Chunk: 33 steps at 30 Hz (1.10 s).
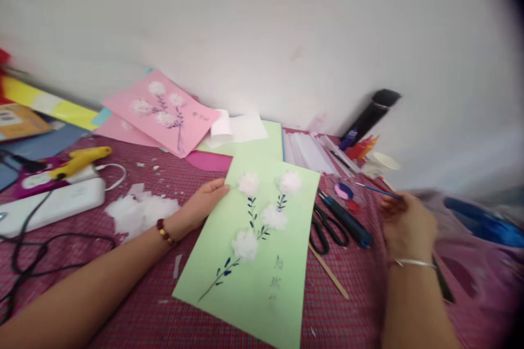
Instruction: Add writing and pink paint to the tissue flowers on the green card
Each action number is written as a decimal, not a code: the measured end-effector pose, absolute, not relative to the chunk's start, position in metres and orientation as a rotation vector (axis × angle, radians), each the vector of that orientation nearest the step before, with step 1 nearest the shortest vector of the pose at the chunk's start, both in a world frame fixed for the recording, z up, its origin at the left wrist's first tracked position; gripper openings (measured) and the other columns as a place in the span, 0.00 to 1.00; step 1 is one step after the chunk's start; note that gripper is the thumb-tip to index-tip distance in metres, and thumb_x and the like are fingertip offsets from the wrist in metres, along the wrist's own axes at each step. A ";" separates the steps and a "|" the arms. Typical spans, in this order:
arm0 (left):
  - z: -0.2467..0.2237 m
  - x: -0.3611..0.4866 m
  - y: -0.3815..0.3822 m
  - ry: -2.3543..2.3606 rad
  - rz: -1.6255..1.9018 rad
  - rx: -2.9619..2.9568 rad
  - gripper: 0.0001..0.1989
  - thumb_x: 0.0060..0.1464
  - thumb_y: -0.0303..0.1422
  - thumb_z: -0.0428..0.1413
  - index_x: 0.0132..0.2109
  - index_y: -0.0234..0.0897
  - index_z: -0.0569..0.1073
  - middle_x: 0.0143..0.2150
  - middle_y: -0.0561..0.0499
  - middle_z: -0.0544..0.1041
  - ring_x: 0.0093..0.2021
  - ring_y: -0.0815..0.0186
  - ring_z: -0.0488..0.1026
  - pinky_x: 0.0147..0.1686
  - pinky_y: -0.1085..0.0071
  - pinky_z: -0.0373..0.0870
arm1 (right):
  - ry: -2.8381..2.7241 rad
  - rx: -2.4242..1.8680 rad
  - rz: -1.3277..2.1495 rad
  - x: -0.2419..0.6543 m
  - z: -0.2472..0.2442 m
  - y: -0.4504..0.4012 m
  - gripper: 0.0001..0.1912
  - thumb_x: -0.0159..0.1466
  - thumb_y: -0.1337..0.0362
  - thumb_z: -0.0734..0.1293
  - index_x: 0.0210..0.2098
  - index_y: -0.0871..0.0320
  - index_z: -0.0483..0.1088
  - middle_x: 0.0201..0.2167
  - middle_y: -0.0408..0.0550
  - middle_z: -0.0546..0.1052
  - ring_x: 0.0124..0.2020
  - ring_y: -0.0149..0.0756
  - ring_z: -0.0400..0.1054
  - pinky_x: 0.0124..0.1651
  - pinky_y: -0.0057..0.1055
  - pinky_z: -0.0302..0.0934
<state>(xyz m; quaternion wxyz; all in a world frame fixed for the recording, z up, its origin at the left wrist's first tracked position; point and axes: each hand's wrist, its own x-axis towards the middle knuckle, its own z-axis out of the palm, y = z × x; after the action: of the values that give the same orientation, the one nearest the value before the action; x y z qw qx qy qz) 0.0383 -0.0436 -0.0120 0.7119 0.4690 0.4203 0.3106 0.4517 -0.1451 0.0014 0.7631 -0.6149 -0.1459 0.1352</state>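
Observation:
A green sheet [278,262] with white fluffy flowers, a painted stem with dark leaves and written characters lies tilted in the middle of the view. My left hand [210,199] grips its left edge. At the right, my right hand [409,223] is closed around a thin blue brush [379,191], whose tip points left towards a small round paint lid [344,191]. Black scissors [327,229] and a blue-black cutter [347,218] rest between the sheet and my right hand.
A pink sheet [164,114] with similar flowers leans at the back left. White fluff [141,212], a yellow glue gun [82,161] and a white power strip [61,204] with black cables are at left. A wooden stick [329,272] lies right of the green sheet.

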 end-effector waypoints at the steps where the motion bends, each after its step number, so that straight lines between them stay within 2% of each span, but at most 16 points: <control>1: -0.013 0.038 -0.043 0.927 0.693 1.050 0.17 0.52 0.41 0.61 0.45 0.37 0.75 0.33 0.49 0.80 0.24 0.67 0.74 0.25 0.72 0.70 | -0.342 -1.292 0.346 0.441 0.006 -0.144 0.08 0.56 0.66 0.62 0.22 0.51 0.69 0.19 0.42 0.70 0.17 0.33 0.63 0.19 0.31 0.59; 7: -0.011 0.037 -0.048 0.949 0.661 1.157 0.17 0.55 0.43 0.58 0.46 0.36 0.75 0.32 0.50 0.79 0.23 0.69 0.71 0.23 0.74 0.65 | -0.740 -1.142 0.581 0.328 0.024 -0.144 0.06 0.62 0.60 0.66 0.31 0.53 0.73 0.26 0.47 0.76 0.22 0.34 0.68 0.28 0.33 0.62; 12: -0.010 0.037 -0.049 0.947 0.641 1.192 0.18 0.54 0.46 0.58 0.44 0.35 0.74 0.32 0.51 0.78 0.23 0.70 0.69 0.23 0.75 0.63 | -1.105 -1.254 0.461 0.274 0.017 -0.146 0.10 0.68 0.58 0.63 0.35 0.56 0.73 0.29 0.45 0.77 0.29 0.34 0.71 0.38 0.34 0.63; 25: -0.009 0.037 -0.051 0.941 0.619 1.187 0.17 0.55 0.45 0.58 0.43 0.36 0.73 0.31 0.52 0.76 0.23 0.71 0.67 0.22 0.76 0.62 | -1.105 -1.227 0.511 0.271 0.012 -0.138 0.10 0.68 0.58 0.62 0.35 0.57 0.71 0.30 0.46 0.78 0.27 0.33 0.70 0.33 0.30 0.65; 33: -0.006 0.038 -0.052 0.955 0.618 1.193 0.17 0.54 0.45 0.58 0.43 0.37 0.73 0.32 0.51 0.77 0.23 0.70 0.68 0.23 0.74 0.63 | -1.087 -1.232 0.485 0.269 0.012 -0.137 0.11 0.68 0.58 0.62 0.36 0.57 0.71 0.30 0.46 0.78 0.27 0.33 0.71 0.34 0.30 0.65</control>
<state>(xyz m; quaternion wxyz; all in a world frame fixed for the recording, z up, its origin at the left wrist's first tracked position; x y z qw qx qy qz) 0.0385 -0.0521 -0.0059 0.6791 0.5314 0.4251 0.2753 0.2693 -0.1374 0.0115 0.6549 -0.5435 -0.4796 0.2137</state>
